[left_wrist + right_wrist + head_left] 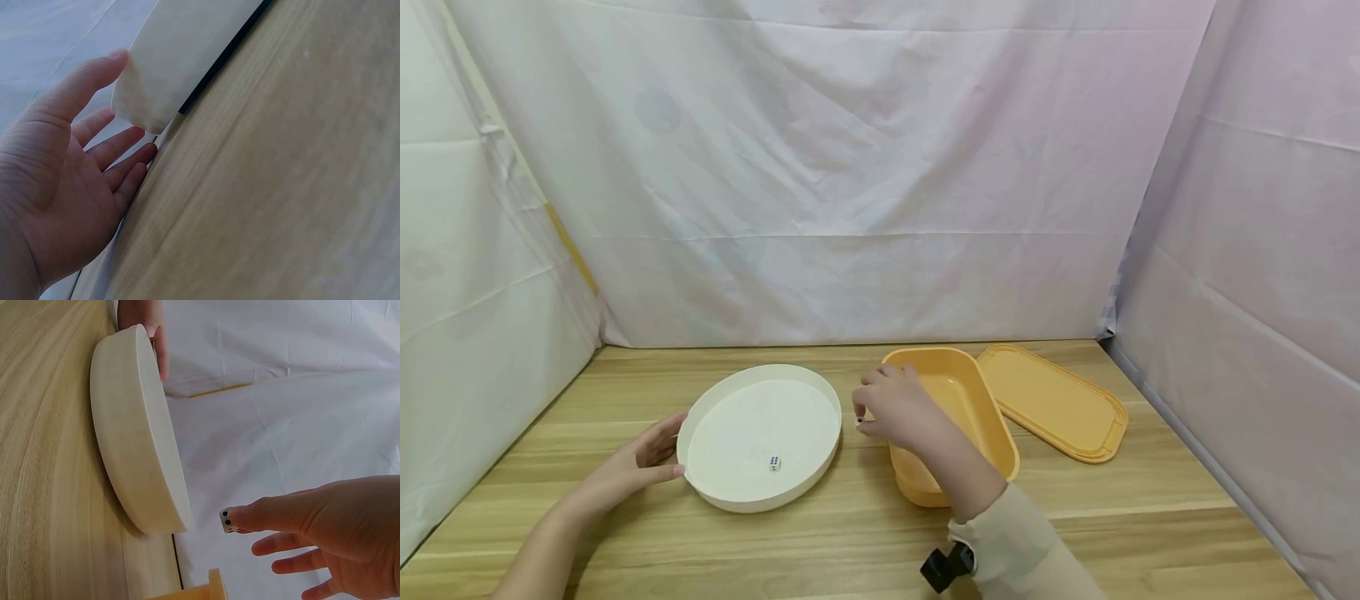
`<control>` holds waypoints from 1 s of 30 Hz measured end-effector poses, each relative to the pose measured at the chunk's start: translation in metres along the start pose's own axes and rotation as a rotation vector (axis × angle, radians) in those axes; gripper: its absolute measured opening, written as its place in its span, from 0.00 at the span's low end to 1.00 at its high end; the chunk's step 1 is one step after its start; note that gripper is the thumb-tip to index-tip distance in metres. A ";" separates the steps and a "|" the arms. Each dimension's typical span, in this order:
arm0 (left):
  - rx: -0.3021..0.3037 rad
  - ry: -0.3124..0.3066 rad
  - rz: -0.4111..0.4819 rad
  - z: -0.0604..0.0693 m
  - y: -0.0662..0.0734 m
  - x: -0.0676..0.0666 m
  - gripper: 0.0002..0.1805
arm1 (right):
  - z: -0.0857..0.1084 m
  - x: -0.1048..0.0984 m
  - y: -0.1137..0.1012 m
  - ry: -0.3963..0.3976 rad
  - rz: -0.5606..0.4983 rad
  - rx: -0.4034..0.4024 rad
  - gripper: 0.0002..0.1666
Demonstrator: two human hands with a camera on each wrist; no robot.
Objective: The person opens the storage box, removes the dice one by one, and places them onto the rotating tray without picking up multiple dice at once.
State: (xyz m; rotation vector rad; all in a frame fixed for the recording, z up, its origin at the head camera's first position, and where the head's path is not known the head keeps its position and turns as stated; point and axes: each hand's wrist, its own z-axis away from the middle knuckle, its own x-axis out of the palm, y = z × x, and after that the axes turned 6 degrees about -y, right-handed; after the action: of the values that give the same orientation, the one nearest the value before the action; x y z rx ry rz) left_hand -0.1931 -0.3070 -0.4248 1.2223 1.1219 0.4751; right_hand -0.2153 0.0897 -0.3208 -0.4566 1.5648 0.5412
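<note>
A white round tray [752, 417] with a low rim stands on the table, and one white die [774, 463] lies in it. My left hand [628, 467] touches the tray's left rim with its thumb and fingers spread and relaxed; the left wrist view shows the palm [69, 187] facing the tray's side. My right hand [898, 408] is above the left edge of an orange container [955, 392]. Between thumb and fingertips it pinches a second die [227, 520], white with dark pips, held in the air between container and tray.
An orange lid [1056, 404] lies flat on the table just right of the container, close against it. The wooden table [820, 550] is enclosed by pale cloth [865, 183] at the back and both sides. A black wrist mount [947, 567] sits at my right sleeve.
</note>
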 end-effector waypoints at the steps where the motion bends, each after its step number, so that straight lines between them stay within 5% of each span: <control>1: 0.003 -0.001 0.000 0.000 0.000 0.000 0.40 | -0.001 0.000 -0.001 0.003 0.006 -0.003 0.09; 30: 0.019 -0.002 -0.010 0.000 0.000 0.001 0.40 | -0.030 0.005 -0.035 0.001 0.076 -0.055 0.07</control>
State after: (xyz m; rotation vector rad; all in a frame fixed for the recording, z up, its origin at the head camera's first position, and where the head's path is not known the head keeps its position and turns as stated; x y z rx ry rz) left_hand -0.1929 -0.3064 -0.4248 1.2329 1.1324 0.4568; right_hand -0.2193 0.0434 -0.3275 -0.4401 1.5761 0.6442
